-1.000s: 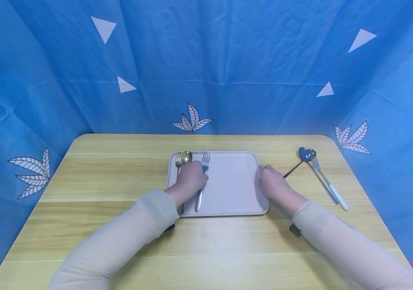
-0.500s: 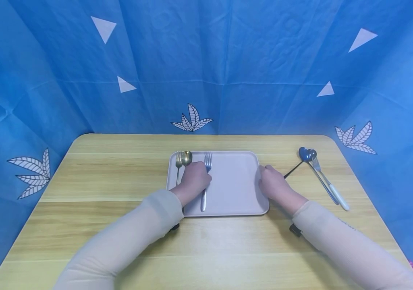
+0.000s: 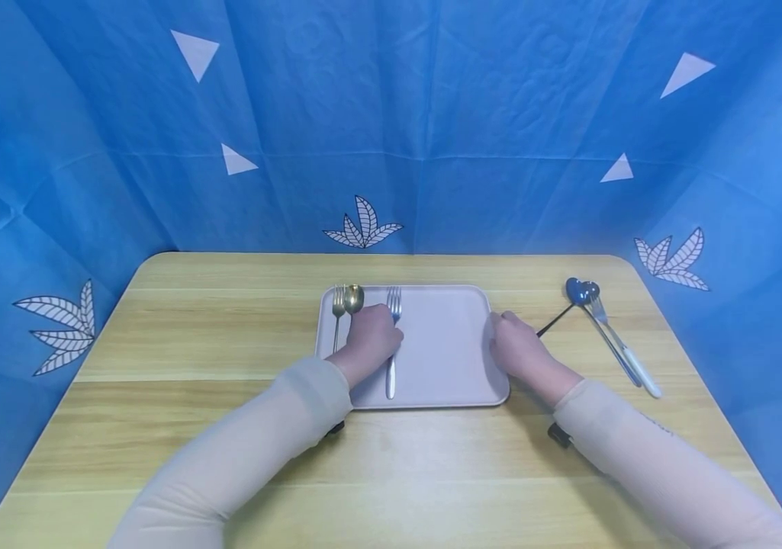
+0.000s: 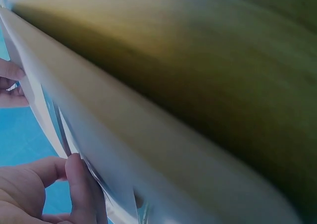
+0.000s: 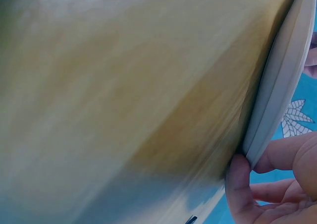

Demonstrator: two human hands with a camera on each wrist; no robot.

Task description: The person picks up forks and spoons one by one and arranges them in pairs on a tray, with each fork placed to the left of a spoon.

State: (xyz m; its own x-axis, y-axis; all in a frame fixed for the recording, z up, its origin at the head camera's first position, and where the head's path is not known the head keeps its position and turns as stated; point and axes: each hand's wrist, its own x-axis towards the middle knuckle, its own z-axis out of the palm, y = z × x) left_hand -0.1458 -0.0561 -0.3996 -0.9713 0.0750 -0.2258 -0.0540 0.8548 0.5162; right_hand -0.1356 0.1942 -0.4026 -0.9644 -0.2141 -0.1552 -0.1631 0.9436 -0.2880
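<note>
A pale rectangular tray (image 3: pixel 452 347) lies on the table. My left hand (image 3: pixel 373 337) is over its left half, its fingers on a silver fork (image 3: pixel 391 379) lying lengthwise, tines away from me. In the left wrist view, the thumb and fingers of the left hand (image 4: pixel 74 189) come together at the fork's handle, low inside the tray. Left of that hand, a gold fork (image 3: pixel 339 305) and a gold spoon (image 3: pixel 354 297) lie side by side, handles partly hidden. My right hand (image 3: pixel 519 347) pinches the tray's right rim between thumb and finger, as the right wrist view confirms.
Right of the tray, a dark heart-shaped spoon (image 3: pixel 574 291), another dark-headed spoon (image 3: pixel 590 289) and a fork with a white handle (image 3: pixel 641 374) lie crossed on the wooden table (image 3: pixel 212 328). A blue curtain (image 3: pixel 425 130) hangs behind the table and along its sides.
My left hand has shifted the silver fork a little to the right on the tray and turned it straighter. The right hand stays at the rim.
</note>
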